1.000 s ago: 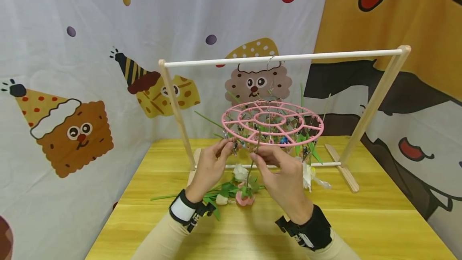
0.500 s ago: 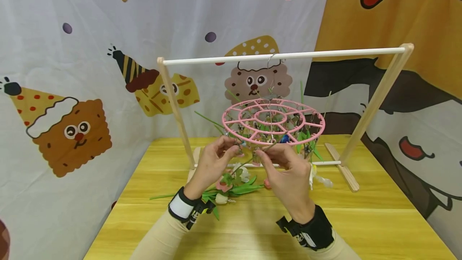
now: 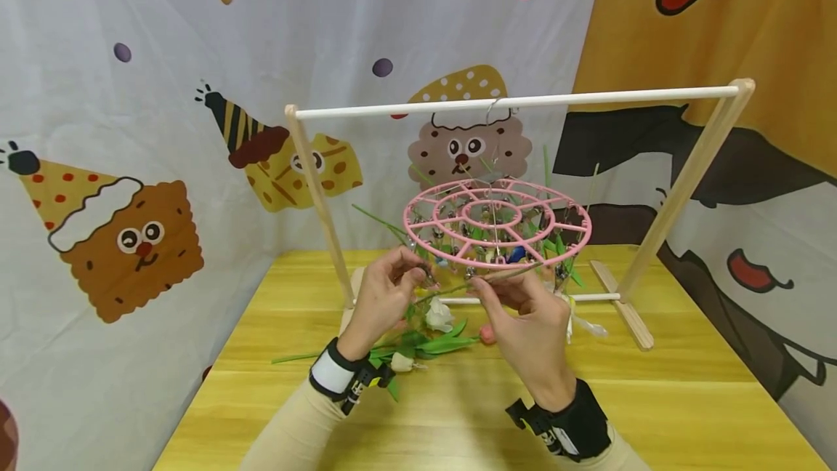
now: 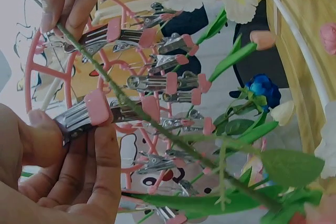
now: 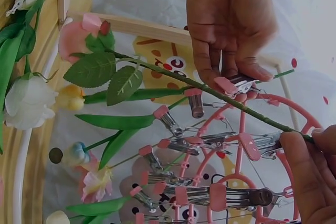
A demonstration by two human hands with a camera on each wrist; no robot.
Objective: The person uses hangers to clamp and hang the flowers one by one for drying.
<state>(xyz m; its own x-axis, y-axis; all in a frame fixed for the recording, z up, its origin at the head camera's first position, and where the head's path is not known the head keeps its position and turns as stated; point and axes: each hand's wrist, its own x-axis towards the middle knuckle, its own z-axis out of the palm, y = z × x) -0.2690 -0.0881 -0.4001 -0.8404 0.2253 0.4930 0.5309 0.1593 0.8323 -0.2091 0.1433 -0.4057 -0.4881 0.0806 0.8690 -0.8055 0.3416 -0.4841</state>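
Observation:
In the head view my left hand (image 3: 382,300) is at the near left of a pink round clip hanger (image 3: 458,259). Its thumb and fingers pinch a silver clip with pink tips (image 4: 79,116). My right hand (image 3: 530,315) pinches the thin green stem (image 4: 126,100) of a pink rose near its bare end, beside another hanging clip (image 5: 260,145). The stem slants across in front of the clips, passing just by the one in my left hand. The pink rose bloom (image 5: 76,40) with its leaves hangs at the lower end, mostly hidden behind my left hand in the head view.
The hanger hooks onto a white rod (image 3: 392,107) of a wooden stand (image 3: 683,187). Several flowers hang from its clips, among them a blue rose (image 4: 261,92). A white rose (image 3: 439,315) and other loose flowers lie on the wooden table (image 3: 445,420) below.
The rose's stem has swung from nearly upright to a flat slant, its bloom moving left behind my left hand. My right hand has shifted slightly right. My left hand stays at the clips.

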